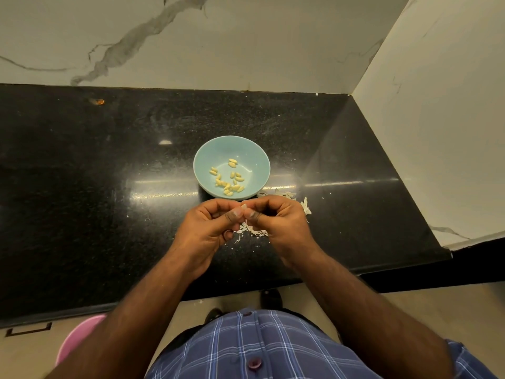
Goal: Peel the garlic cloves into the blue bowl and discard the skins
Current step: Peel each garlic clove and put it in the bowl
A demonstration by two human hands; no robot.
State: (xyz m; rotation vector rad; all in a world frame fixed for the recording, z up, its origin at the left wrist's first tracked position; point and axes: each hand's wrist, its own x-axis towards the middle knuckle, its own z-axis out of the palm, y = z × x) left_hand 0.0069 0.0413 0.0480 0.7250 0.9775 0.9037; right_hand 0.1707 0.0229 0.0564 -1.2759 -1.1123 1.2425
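A blue bowl (pixel 247 149) sits on the black counter (pixel 95 173) and holds several peeled yellow garlic cloves (pixel 228 179). Just in front of the bowl, my left hand (pixel 211 228) and my right hand (pixel 278 222) meet above the counter. Both pinch one small garlic clove (pixel 244 206) between thumbs and fingertips; only its pale tip shows. White garlic skins (pixel 252 230) lie on the counter beneath my hands, and more garlic skins (pixel 303 203) lie right of the bowl.
Marble walls (pixel 423 119) close the counter at the back and right. The counter's front edge runs under my forearms. A pink tub (pixel 79 340) stands on the floor at the lower left. A small orange scrap (pixel 98 101) lies far back left.
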